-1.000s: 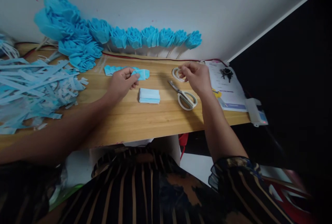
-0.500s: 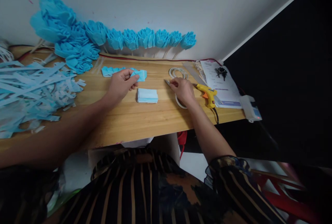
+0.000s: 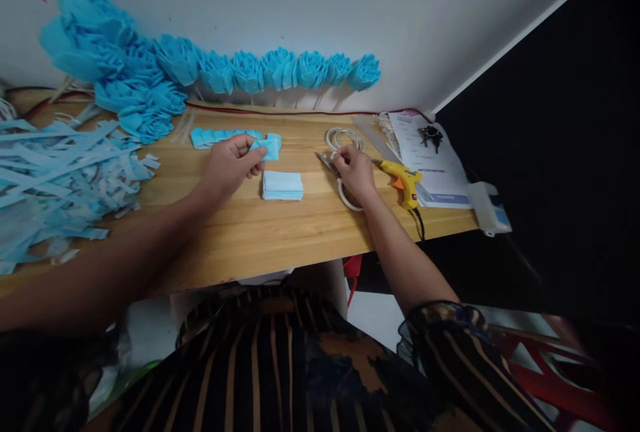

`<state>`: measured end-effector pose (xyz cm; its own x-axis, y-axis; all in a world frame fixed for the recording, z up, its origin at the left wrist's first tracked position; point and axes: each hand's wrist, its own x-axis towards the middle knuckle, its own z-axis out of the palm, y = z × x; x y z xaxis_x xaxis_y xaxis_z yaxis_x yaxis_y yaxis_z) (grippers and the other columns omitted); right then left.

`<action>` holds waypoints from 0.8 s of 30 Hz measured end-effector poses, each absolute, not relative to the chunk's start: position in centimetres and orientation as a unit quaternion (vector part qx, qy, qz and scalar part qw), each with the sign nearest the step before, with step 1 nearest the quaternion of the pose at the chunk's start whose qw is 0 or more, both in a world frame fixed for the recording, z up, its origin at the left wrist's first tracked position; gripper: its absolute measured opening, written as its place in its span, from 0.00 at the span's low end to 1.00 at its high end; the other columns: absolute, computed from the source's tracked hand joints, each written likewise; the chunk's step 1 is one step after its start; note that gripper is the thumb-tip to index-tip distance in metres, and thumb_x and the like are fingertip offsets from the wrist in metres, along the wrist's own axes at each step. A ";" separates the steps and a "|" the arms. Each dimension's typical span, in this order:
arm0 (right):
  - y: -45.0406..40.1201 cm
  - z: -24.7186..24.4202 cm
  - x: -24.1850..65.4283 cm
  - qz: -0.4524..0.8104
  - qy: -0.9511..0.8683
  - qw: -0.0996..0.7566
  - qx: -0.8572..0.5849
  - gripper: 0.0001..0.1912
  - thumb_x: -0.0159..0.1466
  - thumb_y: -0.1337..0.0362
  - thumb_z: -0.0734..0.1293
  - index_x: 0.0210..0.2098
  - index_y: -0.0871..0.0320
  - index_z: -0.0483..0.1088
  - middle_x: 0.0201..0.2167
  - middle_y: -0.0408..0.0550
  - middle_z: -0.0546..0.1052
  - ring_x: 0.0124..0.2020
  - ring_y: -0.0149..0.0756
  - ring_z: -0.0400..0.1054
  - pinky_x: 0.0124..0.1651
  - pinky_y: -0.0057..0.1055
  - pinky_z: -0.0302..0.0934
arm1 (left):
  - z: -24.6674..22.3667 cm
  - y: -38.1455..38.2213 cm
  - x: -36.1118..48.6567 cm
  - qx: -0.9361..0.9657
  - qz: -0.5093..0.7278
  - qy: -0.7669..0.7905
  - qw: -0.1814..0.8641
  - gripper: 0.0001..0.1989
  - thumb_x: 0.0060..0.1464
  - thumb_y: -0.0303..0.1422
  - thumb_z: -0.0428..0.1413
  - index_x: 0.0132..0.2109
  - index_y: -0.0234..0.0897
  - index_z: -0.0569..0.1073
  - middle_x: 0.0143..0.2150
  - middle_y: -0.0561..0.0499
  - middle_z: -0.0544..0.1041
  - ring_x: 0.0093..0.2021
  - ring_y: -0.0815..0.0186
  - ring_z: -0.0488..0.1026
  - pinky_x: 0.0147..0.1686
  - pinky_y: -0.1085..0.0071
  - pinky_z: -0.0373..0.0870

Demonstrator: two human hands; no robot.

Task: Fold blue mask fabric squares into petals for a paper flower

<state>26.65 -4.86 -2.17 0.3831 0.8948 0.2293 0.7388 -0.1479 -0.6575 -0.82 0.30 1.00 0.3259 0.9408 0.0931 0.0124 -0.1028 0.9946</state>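
Observation:
My left hand [image 3: 235, 162] is closed in a pinch on a small folded piece of blue fabric [image 3: 267, 149], held above the table. Just behind it lies a row of folded blue pieces [image 3: 220, 135]. A stack of folded pale blue pieces [image 3: 283, 185] sits to the right of that hand. My right hand [image 3: 354, 169] is over a pair of scissors [image 3: 325, 163], fingers pinched together. The scissors' blades point left and a pale handle loop shows below the hand. Whatever the right fingertips hold is too small to make out.
A yellow glue gun [image 3: 407, 185] lies right of my right hand, near printed paper [image 3: 430, 165] with keys [image 3: 431, 135]. Behind the hand is a coil of white cord [image 3: 343, 137]. Blue fabric flowers [image 3: 280, 69] line the wall; cut strips [image 3: 65, 179] pile up at left.
My right hand has shifted slightly up, with its fingertips now at the back of the scissors' blades. My left hand still holds the folded blue fabric. The view has moved a little.

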 end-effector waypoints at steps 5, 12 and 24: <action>-5.0 -2.4 26.3 0.150 -0.528 0.499 -0.670 0.08 0.64 0.59 0.67 0.35 0.57 0.73 0.29 0.43 0.77 0.31 0.33 0.69 0.38 0.32 0.61 | 1.7 -0.3 -0.8 0.609 0.385 0.383 0.579 0.08 0.54 0.28 0.61 0.28 0.37 0.71 0.21 0.55 0.74 0.20 0.74 0.66 0.23 0.77 0.64; -7.0 2.0 21.4 0.038 -0.673 0.491 -0.552 0.09 0.70 0.56 0.66 0.38 0.51 0.77 0.36 0.47 0.81 0.40 0.38 0.73 0.41 0.36 0.66 | 2.1 -0.7 -0.9 0.620 0.341 0.360 0.609 0.10 0.55 0.28 0.60 0.27 0.37 0.71 0.21 0.55 0.74 0.20 0.74 0.67 0.22 0.78 0.63; -4.3 1.7 19.2 -0.089 -0.808 0.397 -0.427 0.09 0.71 0.62 0.64 0.39 0.50 0.78 0.34 0.47 0.79 0.38 0.40 0.71 0.43 0.41 0.62 | 2.3 -0.7 -1.0 0.614 0.317 0.352 0.631 0.10 0.57 0.26 0.60 0.28 0.36 0.70 0.21 0.55 0.73 0.19 0.75 0.67 0.21 0.78 0.63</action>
